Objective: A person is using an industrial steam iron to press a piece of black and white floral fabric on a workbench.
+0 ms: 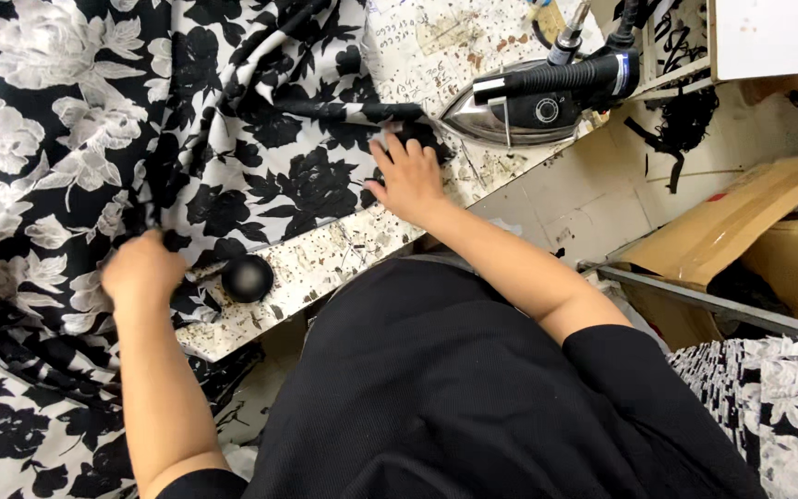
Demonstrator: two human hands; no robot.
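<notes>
Okay, head view only, looking straight down. Black-and-white floral fabric (140, 120) covers most of the bench (325, 259), bunched in folds, and spills off the near edge at lower left. Bench top is white, speckled with brown stains.

Left hand (140, 270) sits at the near edge of the fabric, fingers curled shut into a fold of cloth, gripping it; fingertips are hidden under the cloth. Just right of it, a round black knob (247, 278) rests on the bench edge, close to the hand but not touching.

Right hand (408, 176) lies palm down on the fabric's right edge, fingers slightly spread and pressing flat; it pins the cloth to the bench and holds nothing. A narrow twisted strip of the same fabric runs from above that hand toward the tip of the iron.

Steam iron (533, 102), metal body with a black handle, sits at the bench's far right corner, pointed tip toward the right hand, just beyond the fingertips, apart from them. Hoses rise from its back.

Person wears a black short-sleeved top (473, 388), which fills the lower centre. At right: cardboard boxes (750, 231) on the floor, a metal bar (713, 305) in front of them, more floral fabric (778, 407) at lower right. Black scraps lie on the tiled floor near the boxes.
</notes>
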